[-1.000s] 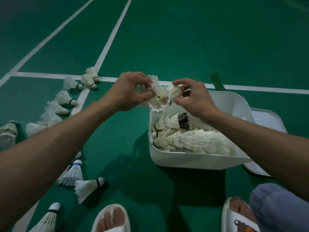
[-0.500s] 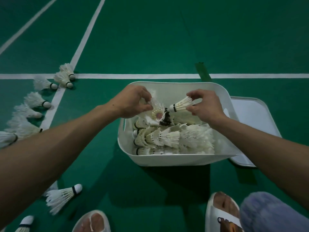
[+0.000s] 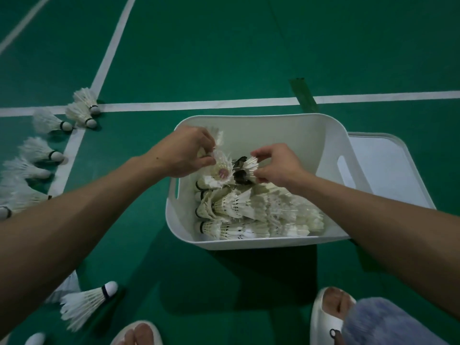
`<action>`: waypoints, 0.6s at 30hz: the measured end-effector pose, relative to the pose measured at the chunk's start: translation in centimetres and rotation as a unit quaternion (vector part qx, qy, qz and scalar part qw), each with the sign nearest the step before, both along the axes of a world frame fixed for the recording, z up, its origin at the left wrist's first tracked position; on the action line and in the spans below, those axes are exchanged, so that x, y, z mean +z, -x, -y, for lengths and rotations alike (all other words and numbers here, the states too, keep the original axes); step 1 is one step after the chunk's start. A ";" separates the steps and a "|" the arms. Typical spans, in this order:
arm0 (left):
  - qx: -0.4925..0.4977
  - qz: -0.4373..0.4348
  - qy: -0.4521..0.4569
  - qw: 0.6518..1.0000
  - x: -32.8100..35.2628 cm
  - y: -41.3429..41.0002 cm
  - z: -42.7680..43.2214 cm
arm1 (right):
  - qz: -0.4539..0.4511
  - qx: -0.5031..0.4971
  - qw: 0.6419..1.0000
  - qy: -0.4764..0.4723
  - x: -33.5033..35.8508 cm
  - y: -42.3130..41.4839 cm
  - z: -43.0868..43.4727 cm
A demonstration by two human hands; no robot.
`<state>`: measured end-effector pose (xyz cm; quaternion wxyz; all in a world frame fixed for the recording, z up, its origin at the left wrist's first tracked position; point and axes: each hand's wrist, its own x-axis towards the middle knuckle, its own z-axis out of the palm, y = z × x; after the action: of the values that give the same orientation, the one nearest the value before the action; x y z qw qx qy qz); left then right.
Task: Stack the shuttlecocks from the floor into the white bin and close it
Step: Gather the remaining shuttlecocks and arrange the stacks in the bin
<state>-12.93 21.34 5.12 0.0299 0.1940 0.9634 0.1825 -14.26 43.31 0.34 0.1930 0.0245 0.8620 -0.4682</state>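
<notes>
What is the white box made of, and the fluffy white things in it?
The white bin looks like smooth matte plastic: rounded moulded corners and cut-out handles. The shuttlecocks seem to be real feathers, with thin quills and frayed edges showing, though the dim light leaves that unsure.

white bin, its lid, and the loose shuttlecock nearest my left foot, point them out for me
white bin (image 3: 258, 241): head view, on its near outer wall.
lid (image 3: 388, 170): head view, on its flat top, right of the bin.
loose shuttlecock (image 3: 84, 301): head view, on its feather skirt.
</notes>
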 end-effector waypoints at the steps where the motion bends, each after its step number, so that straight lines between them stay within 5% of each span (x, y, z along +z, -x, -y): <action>1: -0.001 -0.002 -0.004 1.000 0.0 0.1 0.0 | 0.001 -0.004 1.000 0.002 -0.1 0.3 0.1; 10: 0.010 -0.004 -0.015 1.000 0.5 0.4 -0.8 | 0.028 0.017 0.999 0.032 0.2 0.3 -0.9; 15: 0.041 0.004 -0.013 0.999 1.1 -0.3 -1.5 | -0.071 0.043 0.995 -0.057 2.1 0.2 -2.1; 18: 0.066 0.018 -0.012 0.998 1.6 -0.6 -1.5 | -0.129 0.051 0.990 -0.018 3.6 -0.4 -2.3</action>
<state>-12.30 22.86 6.74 0.0329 0.1266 0.9711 0.1995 -13.86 45.59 3.97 0.1031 -0.0768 0.8881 -0.4413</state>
